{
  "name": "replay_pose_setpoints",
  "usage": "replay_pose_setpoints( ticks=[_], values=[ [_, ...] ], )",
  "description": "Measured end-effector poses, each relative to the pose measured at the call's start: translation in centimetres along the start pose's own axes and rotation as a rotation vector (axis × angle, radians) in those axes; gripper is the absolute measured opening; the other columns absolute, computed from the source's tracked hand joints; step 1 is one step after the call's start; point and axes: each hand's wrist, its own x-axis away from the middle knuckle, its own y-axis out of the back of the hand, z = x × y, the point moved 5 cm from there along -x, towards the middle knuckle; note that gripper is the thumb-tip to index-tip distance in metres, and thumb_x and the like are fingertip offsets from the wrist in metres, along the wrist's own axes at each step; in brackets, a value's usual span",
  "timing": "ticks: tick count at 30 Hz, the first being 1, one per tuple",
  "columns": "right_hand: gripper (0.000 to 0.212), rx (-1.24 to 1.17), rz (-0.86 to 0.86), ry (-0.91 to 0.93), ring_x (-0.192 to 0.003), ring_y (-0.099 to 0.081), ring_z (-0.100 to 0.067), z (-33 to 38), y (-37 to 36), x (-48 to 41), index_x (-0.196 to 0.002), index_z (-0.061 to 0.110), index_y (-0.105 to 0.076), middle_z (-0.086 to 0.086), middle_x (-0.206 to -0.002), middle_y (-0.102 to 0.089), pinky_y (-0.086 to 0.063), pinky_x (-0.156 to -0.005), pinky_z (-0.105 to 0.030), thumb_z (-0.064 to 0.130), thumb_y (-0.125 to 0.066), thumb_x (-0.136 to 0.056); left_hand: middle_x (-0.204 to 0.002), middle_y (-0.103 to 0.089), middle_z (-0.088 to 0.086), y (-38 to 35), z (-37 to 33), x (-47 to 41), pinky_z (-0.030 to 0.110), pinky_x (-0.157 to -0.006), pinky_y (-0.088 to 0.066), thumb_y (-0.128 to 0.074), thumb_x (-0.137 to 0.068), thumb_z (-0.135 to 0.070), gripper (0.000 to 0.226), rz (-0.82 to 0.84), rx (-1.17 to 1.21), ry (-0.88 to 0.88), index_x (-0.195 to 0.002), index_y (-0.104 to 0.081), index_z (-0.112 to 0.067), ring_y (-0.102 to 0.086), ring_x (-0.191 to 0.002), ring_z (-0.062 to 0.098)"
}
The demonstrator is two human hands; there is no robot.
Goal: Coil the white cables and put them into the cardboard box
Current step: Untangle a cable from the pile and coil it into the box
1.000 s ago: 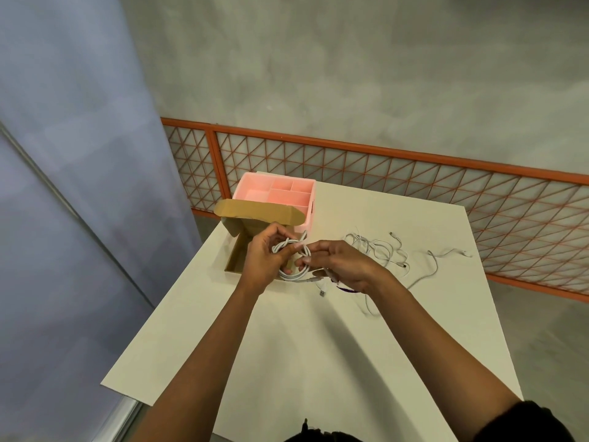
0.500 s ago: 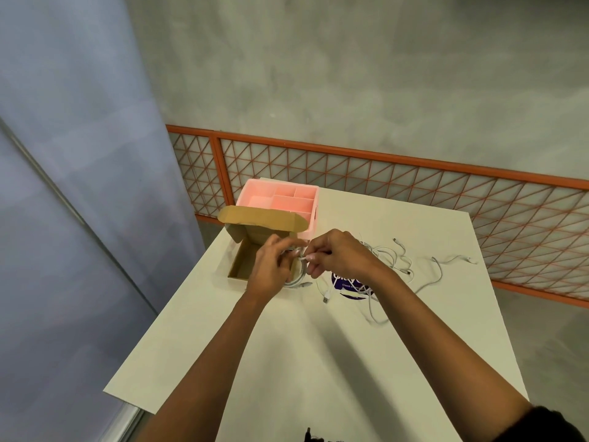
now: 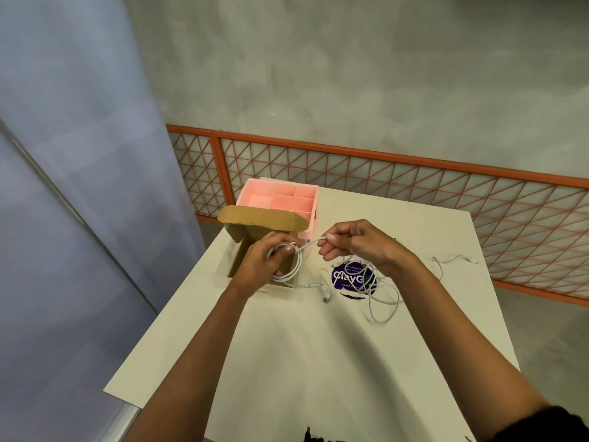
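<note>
The pale table runs under both forearms. Just beyond the left hand sits the cardboard box, flap raised, with a pink divided tray touching its far side.

The left hand is curled round a coiled white cable, fingers and thumb closed on the loops and holding them over the box's near edge. The right hand pinches the free end of that cable between thumb and fingertips.

Half a second ago the two hands were bunched together at the coil. Now the right hand has drawn away to its own side, and the strand between them runs straight. That suggests the tail is being pulled snug round the loops to bind them, so this coil looks nearly finished but is not yet dropped into the box.

Under and beyond the right wrist lie the loose cables, still tangled, partly over a round purple sticker. A small plug rests on the table between the hands.
</note>
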Motion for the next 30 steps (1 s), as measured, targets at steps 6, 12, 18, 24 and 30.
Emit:
replay_pose_setpoints(
  ticks=[6,12,18,24,30],
  values=[
    [0.023,-0.014,-0.062,-0.055,-0.075,-0.067,-0.006,-2.7,0.6,-0.6,-0.088,0.014,-0.066,0.002,-0.081,-0.07,-0.047,-0.089,-0.03,0.012,-0.045,-0.099,-0.084,-0.063,0.001,-1.0,-0.7,0.5,0.018,-0.049,-0.045,-0.065,-0.084,-0.005,0.018,0.171,0.259,0.103,-0.096,-0.068,-0.019,-0.046,-0.072,0.029],
    [0.016,0.19,-0.119,0.037,-0.082,-0.058,-0.009,-3.2,0.9,-0.2,-0.092,0.023,-0.072,0.0,-0.097,-0.069,-0.042,-0.079,-0.027,0.02,-0.056,-0.094,-0.084,-0.064,-0.002,-0.5,-0.8,0.5,0.019,-0.047,-0.047,-0.068,-0.082,-0.006,0.013,0.097,0.232,0.102,-0.094,-0.068,-0.013,-0.053,-0.065,0.013],
    [0.009,0.535,-0.142,0.228,-0.078,-0.066,-0.017,-2.5,0.7,-0.4,-0.092,0.011,-0.072,0.001,-0.086,-0.064,-0.049,-0.072,-0.016,0.012,-0.065,-0.088,-0.079,-0.065,-0.005,-0.7,-0.8,0.5,0.019,-0.044,-0.047,-0.069,-0.081,-0.003,0.013,0.051,0.264,0.131,-0.09,-0.067,-0.011,-0.057,-0.06,0.006],
    [0.008,0.115,-0.313,0.208,-0.073,-0.072,-0.013,-3.0,-0.2,-0.3,-0.089,0.012,-0.07,-0.01,-0.079,-0.072,-0.056,-0.072,-0.019,0.007,-0.064,-0.088,-0.08,-0.065,-0.003,-1.2,-1.0,0.4,0.022,-0.042,-0.047,-0.07,-0.081,-0.005,0.011,0.04,0.283,0.095,-0.09,-0.066,-0.01,-0.057,-0.061,0.01],
    [0.011,-0.334,-0.307,0.053,-0.065,-0.069,-0.008,-4.0,-2.0,-0.5,-0.087,0.01,-0.067,0.002,-0.069,-0.072,-0.052,-0.065,-0.021,0.007,-0.058,-0.092,-0.077,-0.066,-0.004,-1.1,-1.3,0.0,0.022,-0.045,-0.043,-0.07,-0.081,-0.008,0.011,-0.003,0.263,0.058,-0.091,-0.065,-0.009,-0.056,-0.064,0.016]
  ],
)
